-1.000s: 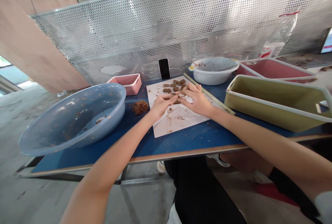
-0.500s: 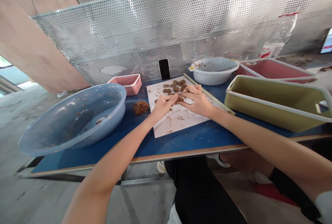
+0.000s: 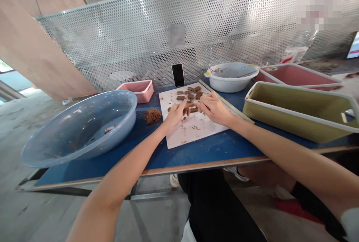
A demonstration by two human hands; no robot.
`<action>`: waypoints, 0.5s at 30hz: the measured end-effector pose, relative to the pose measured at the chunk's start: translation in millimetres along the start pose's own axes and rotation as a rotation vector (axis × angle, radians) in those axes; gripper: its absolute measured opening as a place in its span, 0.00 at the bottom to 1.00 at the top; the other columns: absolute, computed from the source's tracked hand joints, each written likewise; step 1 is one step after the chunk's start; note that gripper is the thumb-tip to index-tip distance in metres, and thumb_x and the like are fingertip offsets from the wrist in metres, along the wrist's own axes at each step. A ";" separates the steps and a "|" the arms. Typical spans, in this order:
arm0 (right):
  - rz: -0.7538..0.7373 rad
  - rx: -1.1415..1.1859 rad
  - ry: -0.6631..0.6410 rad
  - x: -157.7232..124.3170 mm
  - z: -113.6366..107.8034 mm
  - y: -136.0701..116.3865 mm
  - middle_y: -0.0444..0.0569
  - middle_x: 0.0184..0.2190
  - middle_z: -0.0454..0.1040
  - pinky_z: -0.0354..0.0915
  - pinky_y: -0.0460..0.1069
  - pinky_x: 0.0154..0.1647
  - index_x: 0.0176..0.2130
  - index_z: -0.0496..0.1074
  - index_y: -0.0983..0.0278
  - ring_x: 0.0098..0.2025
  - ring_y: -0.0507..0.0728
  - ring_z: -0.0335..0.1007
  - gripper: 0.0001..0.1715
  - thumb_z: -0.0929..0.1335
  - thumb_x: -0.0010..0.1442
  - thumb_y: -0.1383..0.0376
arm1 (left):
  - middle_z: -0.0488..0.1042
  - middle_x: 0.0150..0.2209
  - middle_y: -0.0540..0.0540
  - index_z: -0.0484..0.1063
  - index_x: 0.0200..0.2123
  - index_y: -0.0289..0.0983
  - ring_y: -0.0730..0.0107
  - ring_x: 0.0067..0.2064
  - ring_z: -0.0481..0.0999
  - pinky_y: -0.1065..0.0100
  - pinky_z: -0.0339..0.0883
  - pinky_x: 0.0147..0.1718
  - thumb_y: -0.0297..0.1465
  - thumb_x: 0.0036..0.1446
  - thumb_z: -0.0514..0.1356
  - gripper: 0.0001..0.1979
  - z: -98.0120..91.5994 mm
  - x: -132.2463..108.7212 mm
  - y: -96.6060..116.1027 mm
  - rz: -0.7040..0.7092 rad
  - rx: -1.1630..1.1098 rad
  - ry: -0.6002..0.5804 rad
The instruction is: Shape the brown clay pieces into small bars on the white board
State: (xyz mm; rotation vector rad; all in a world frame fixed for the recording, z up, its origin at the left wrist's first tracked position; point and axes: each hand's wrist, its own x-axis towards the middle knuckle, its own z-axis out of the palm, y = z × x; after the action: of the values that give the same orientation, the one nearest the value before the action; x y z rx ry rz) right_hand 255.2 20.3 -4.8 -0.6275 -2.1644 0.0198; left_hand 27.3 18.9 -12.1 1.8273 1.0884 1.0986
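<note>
Over a white board point(image 3: 179, 137), my left hand point(image 3: 176, 114) pinches one end of a small brown piece point(image 3: 191, 105), which looks like clay or soil. My right hand point(image 3: 214, 108) is closed with its fingertips at the other end of it. Both hands are close together, partly hiding the piece. Just below it on the board lies another brown strip point(image 3: 193, 110). Several more short brown pieces point(image 3: 181, 98) rest behind the hands. Brown crumbs and smears mark the board's near half. A rough reddish-brown clump point(image 3: 152, 116) sits on the blue tabletop left of the board.
A large blue basin point(image 3: 81, 152) stands left, with a small pink tub point(image 3: 144, 93) behind it. A phone point(image 3: 178, 75) leans upright behind the board. To the right are a white basin point(image 3: 231, 85), an olive planter point(image 3: 291, 118), a pink planter point(image 3: 305, 75) and a plastic bottle point(image 3: 294, 53).
My hands have drawn slightly apart, so the piece between them and the strip below show more clearly. My right fingers have curled in. A blurred patch now covers the bottle's top.
</note>
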 end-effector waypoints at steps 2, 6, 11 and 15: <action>0.003 0.011 0.008 0.0 2.3 3.0 0.45 0.32 0.74 0.58 0.57 0.51 0.36 0.71 0.59 0.34 0.56 0.65 0.24 0.60 0.83 0.56 | 0.71 0.21 0.47 0.74 0.23 0.39 0.69 0.27 0.67 0.64 0.62 0.32 0.55 0.77 0.49 0.36 0.5 0.1 -0.9 -0.003 0.008 0.003; 0.026 -0.012 0.049 -0.4 5.8 4.4 0.46 0.36 0.76 0.58 0.57 0.52 0.45 0.77 0.58 0.38 0.58 0.69 0.16 0.66 0.80 0.53 | 0.72 0.22 0.47 0.77 0.27 0.38 0.69 0.27 0.67 0.65 0.62 0.31 0.53 0.78 0.50 0.33 0.1 0.9 -2.9 -0.005 -0.044 0.005; -0.001 -0.026 -0.023 -1.0 3.9 2.6 0.45 0.32 0.73 0.57 0.57 0.51 0.36 0.72 0.59 0.35 0.57 0.65 0.24 0.62 0.83 0.54 | 0.73 0.23 0.48 0.84 0.36 0.37 0.70 0.27 0.68 0.66 0.61 0.30 0.49 0.78 0.51 0.30 -1.7 3.3 -7.2 -0.013 -0.135 0.014; -0.005 -0.019 -0.020 -1.0 3.7 3.4 0.46 0.34 0.75 0.57 0.57 0.51 0.38 0.75 0.60 0.36 0.57 0.65 0.24 0.62 0.83 0.53 | 0.73 0.23 0.48 0.86 0.39 0.37 0.70 0.28 0.69 0.67 0.61 0.30 0.49 0.78 0.51 0.30 -2.3 3.9 -8.1 -0.034 -0.137 0.015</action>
State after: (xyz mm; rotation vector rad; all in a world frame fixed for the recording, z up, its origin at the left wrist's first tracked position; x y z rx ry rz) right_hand 254.4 23.6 -8.6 -0.6353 -2.1881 0.0034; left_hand 24.0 25.8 -17.2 1.6899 1.0235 1.1397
